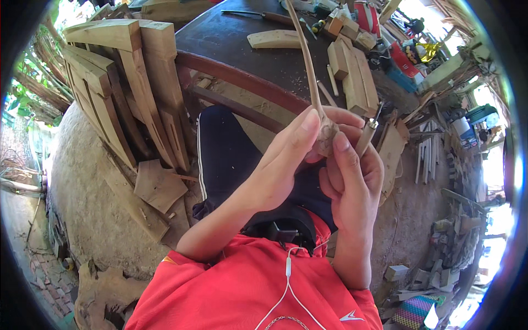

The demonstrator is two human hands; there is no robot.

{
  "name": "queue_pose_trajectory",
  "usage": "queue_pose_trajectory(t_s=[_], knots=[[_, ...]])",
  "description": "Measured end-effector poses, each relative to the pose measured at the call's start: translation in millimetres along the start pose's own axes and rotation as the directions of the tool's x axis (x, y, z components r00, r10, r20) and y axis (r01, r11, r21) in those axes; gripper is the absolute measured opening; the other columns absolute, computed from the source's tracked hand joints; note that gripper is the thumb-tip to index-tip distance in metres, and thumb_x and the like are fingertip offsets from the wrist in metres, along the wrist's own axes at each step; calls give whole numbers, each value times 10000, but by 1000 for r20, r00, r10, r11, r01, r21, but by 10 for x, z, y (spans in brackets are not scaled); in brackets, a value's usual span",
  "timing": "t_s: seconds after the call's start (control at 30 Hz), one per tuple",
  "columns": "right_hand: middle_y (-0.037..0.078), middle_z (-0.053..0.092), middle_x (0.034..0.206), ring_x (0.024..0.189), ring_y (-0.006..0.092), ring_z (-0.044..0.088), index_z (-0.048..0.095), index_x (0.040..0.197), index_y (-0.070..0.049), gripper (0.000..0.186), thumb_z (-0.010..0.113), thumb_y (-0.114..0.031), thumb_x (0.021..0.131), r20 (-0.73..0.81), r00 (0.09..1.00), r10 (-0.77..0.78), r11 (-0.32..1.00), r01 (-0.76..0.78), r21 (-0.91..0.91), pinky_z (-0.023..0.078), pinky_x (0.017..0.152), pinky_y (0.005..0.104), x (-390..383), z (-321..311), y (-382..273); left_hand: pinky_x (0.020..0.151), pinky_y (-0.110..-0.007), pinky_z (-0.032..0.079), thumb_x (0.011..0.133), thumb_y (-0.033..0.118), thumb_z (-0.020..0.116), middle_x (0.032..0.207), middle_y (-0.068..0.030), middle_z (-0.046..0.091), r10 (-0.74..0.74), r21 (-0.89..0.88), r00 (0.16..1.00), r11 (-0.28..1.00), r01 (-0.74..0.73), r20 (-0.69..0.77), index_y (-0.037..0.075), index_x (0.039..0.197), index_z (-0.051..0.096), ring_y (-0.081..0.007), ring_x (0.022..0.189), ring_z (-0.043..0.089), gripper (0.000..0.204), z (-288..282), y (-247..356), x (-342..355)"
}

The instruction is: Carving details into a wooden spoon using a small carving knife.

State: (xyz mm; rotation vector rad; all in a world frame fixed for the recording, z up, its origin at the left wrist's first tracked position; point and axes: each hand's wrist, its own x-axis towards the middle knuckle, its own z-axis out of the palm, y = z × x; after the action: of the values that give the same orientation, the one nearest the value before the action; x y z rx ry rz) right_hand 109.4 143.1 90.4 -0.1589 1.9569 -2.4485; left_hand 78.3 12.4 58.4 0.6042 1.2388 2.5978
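Both my hands meet in front of me around a carved wooden piece [326, 134], which has a rounded knob and a long thin stem reaching up and away over the table. My left hand [294, 144] closes on it, its thumb lying along the base of the stem. The thumb of my right hand [352, 175] presses against the knob. That same hand also keeps a carving tool [367, 135] tucked between its fingers, its wooden handle and metal ferrule showing, with the narrow tip pointing up and away from the knob. Some fingers are hidden behind the piece.
Ahead is a dark table [231, 47] with a reddish edge, bearing a curved wooden piece [276, 39], a long-bladed tool [258, 15] and wooden blocks [355, 77]. Shaped timber parts [157, 82] stand stacked at the left. Flat offcuts [159, 186] lie on the earthen floor.
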Motion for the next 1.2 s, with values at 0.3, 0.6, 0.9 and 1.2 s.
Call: queue_pose_trajectory(t_s=[0.3,0.6,0.9,1.2], knots=[[3,588,727,540,2,396,652,1186,25,278,552,-214,1085,12,993,-117,961,116,-249,281,493,188,-529,264,-152,715,-264,437,1107,545,257,769,-40,619,206,202,977,961,-191,-57,22,821,625,-117,733,572,700,-136,490,-292],[7,721,863,602,33,527,672,1240,-22,301,723,-48,945,150,631,-761,228,476,-849,399,567,210,-708,160,-419,500,-263,353,1090,567,297,546,-38,516,58,402,998,913,-63,23,47,657,557,-115,468,433,725,-23,800,-752],[79,728,862,661,122,652,766,1049,-64,283,781,24,780,321,809,-493,201,465,-862,468,577,261,-565,-117,-484,610,-264,444,1037,730,157,690,-98,597,82,463,997,884,-67,-13,1,857,627,-158,580,550,886,63,835,-599],[42,638,703,613,55,527,737,962,9,138,812,-70,877,-38,984,-174,721,101,-686,394,538,236,-17,-258,3,883,-375,525,1110,553,276,1134,-167,604,275,71,959,960,-270,-63,94,1529,202,-241,920,666,625,45,136,211]])
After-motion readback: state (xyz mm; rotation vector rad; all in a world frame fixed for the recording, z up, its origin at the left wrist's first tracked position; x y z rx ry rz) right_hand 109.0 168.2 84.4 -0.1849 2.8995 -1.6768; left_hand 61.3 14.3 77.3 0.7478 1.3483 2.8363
